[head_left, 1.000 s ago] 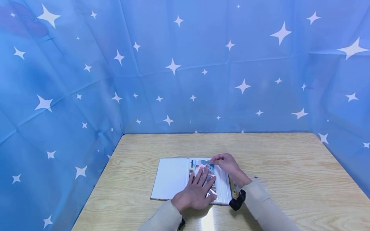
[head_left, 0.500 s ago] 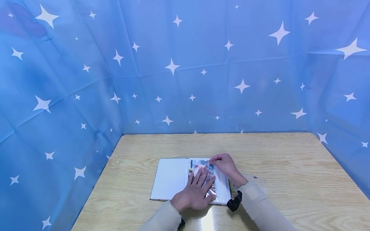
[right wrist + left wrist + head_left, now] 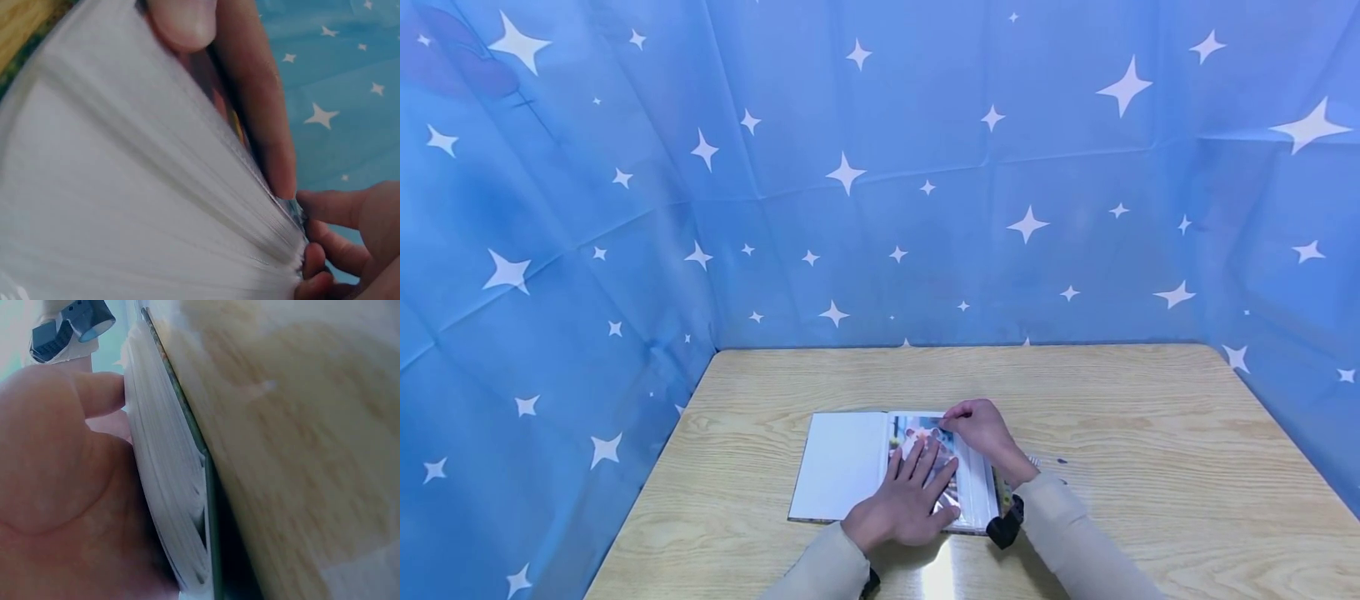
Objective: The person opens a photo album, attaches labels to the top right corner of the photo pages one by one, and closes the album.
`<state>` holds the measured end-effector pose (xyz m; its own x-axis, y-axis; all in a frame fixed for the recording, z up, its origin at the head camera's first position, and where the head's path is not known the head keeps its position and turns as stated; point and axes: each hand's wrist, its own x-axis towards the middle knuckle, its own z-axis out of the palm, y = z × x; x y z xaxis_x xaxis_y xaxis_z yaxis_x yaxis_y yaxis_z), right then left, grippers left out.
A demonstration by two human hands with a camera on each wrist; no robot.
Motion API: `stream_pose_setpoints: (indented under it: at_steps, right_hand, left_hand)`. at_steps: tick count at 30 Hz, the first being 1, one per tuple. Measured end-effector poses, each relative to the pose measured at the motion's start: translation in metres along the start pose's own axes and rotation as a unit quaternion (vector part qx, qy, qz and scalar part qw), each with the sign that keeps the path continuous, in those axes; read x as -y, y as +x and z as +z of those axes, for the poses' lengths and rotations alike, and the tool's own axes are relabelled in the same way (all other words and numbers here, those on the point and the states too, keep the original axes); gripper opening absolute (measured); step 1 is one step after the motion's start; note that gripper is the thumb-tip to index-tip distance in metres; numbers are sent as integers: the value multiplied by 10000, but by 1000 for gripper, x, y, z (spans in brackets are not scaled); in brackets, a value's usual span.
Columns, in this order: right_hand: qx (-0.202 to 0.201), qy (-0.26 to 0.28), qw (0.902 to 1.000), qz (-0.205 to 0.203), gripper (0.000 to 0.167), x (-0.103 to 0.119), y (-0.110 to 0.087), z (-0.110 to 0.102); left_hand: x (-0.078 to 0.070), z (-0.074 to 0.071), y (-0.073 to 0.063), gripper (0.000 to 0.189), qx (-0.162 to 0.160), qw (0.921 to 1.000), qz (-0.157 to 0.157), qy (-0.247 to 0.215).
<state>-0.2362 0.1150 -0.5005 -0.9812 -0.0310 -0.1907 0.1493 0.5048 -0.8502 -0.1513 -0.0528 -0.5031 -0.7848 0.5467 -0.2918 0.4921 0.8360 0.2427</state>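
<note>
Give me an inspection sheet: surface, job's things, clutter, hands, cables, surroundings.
Surface: light wood-grain table, bright glare on the near side.
Job's things: album lying open, blank white side at left; picture on the right side, partly covered.
Clutter: small dark spot right of the album, too small to identify; patterned piece at the album's right edge, mostly hidden.
Left hand: rests on the picture, fingers spread.
Right hand: appears to pinch at the picture's top right corner; exact contact unclear.
Cables: nothing seen.
Surroundings: blue curtain with white stars, behind and at both sides.
</note>
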Motion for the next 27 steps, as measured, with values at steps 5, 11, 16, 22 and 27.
stream_pose_setpoints:
  at_steps: [5,11,16,22,27]
  right_hand:
    - [-98,-157,9997,-188,9,1,0,2]
    - [-208,-348,9987,-293,8,1,2,5]
    - [-198,-391,9987,-265,9,0,2,7]
    - [-171,-404,9987,-266,8,-1,2,7]
    - [-170,-364,9988,-293,8,-2,1,6]
  left_hand:
    - [-1,-1,-1,67,19,10000,10,3]
    - [-1,-2,-1,67,3,10000,-17,78]
    - [2,5,2,67,-82,9999,-1,100]
    - [2,4,1,67,-99,9999,24,67]
    - [-1,-2,-1,67,15,10000,21,-14]
